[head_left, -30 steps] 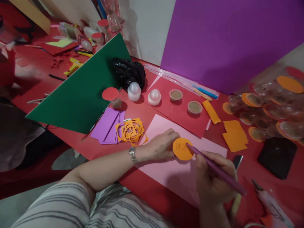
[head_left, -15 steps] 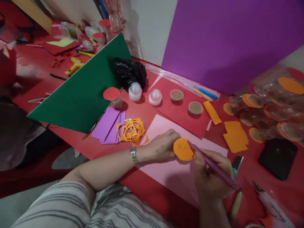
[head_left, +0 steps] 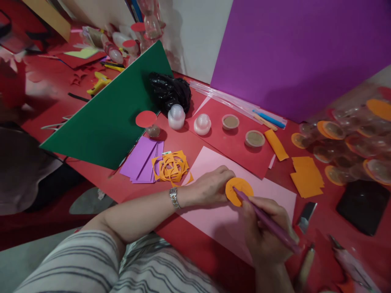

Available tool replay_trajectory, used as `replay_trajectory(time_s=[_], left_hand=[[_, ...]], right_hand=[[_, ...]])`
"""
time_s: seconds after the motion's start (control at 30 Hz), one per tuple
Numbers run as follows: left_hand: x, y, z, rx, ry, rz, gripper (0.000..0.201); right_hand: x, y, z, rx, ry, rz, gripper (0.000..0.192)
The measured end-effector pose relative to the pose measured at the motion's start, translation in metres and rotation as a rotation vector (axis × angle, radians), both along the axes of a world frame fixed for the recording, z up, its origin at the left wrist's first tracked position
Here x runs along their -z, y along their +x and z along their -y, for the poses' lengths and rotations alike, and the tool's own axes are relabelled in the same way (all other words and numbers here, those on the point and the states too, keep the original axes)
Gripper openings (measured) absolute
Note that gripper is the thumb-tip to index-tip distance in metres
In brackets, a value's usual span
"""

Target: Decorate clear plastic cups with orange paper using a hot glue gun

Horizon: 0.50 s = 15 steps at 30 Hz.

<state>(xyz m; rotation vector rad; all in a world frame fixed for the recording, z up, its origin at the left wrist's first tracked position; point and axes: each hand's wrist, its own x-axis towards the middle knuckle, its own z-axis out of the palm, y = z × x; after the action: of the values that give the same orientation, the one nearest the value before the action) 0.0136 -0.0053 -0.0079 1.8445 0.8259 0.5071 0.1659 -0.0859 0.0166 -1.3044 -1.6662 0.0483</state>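
Note:
My left hand (head_left: pixel 215 186) pinches the left edge of an orange paper circle (head_left: pixel 247 186) over a pink sheet (head_left: pixel 201 219). In my right hand (head_left: pixel 267 230) is a purple pen (head_left: pixel 271 221), its tip at the left part of the circle. Faint marks show on the circle, too small to read. Left of the pink sheet lie curled orange paper offcuts (head_left: pixel 171 167) and a stack of purple paper pieces (head_left: pixel 140 160). Beyond it, two small cups of sand (head_left: pixel 255 139) stand on a red sheet (head_left: pixel 238 152).
A green board (head_left: pixel 113 114) stands tilted at the left, beside a black plastic bag (head_left: pixel 171 93). Orange paper squares (head_left: pixel 307 177), stacked clear hourglass-like pieces (head_left: pixel 345 142), a black phone-like object (head_left: pixel 363 207), and a blade (head_left: pixel 307 215) lie at the right. A person sits at the far left.
The pen tip has moved left across the orange circle, and my right hand has shifted left with it. My left hand keeps its hold. The view has shifted slightly.

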Motion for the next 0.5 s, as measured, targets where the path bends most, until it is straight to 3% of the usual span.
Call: replay_trajectory(time_s=[0.5], left_hand=[[-0.0022,-0.0015,-0.0009,0.028,-0.016,-0.004,0.029]], right_hand=[[-0.0005,0.0019,0.0068,-0.049,-0.061,-0.036,0.01]])
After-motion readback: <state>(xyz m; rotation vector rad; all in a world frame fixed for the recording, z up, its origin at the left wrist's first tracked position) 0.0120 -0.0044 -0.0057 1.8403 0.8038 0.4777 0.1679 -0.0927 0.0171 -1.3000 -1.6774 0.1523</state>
